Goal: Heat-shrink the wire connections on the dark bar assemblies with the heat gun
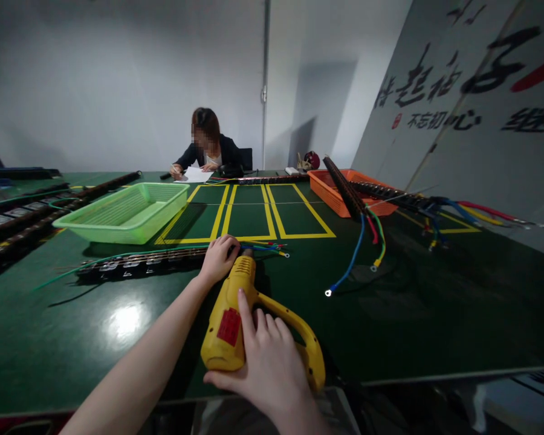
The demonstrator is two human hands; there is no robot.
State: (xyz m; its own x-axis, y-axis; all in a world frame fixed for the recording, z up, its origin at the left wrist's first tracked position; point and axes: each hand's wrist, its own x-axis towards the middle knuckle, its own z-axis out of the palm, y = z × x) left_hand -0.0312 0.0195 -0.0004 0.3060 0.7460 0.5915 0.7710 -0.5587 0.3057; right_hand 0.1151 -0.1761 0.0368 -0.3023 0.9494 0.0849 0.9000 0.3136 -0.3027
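Observation:
A yellow heat gun [222, 338] with a red label lies at the table's front edge, its nozzle pointing away from me. My right hand [272, 356] is wrapped round its body and handle, the index finger stretched along the top. Just beyond the nozzle, my left hand [220, 258] has its fingers curled round the right end of a dark cable bundle [163, 260]. Blue, green and red wires with ring terminals stick out to the right of that hand. What lies under the left fingers is partly hidden.
A light green basket [131, 211] stands left of yellow tape rectangles. An orange basket [329, 193] at the right bears cable bundles, whose blue wire [351, 263] hangs onto the green table [390, 326]. More bundles [36, 217] lie far left. Across the table a person [208, 145] writes on paper.

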